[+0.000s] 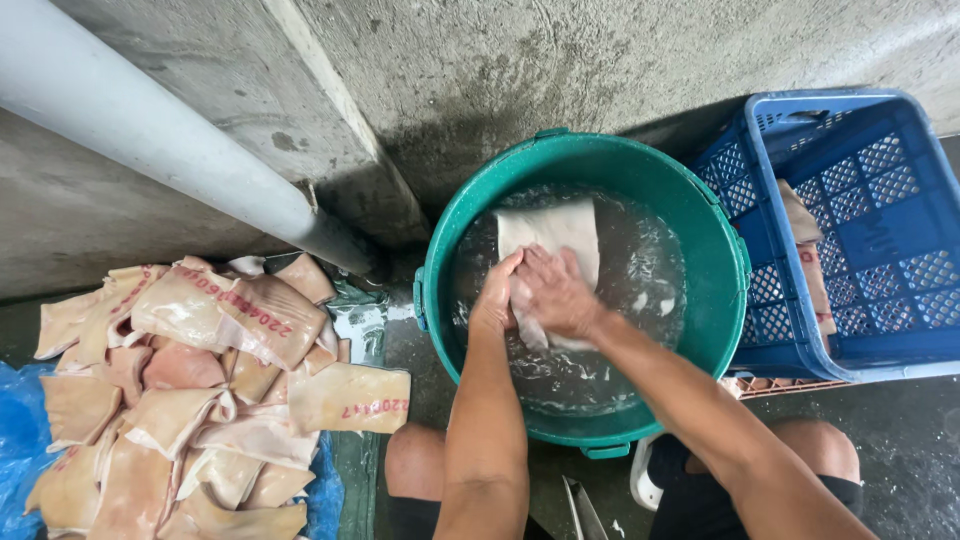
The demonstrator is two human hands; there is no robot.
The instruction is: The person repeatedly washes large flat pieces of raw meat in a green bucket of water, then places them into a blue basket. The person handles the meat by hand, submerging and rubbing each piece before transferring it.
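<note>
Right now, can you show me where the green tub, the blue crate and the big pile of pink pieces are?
green tub (700, 215): head view, on its right inner wall.
blue crate (880, 215): head view, on its mesh side.
pile of pink pieces (200, 400): head view, on the middle of the heap.

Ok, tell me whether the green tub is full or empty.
Partly full: water in the green tub sits below the rim, around both hands and a pale slab.

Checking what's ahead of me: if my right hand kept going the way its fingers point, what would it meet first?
Your right hand points at your left hand, already touching it over the pale slab in the green tub.
</note>
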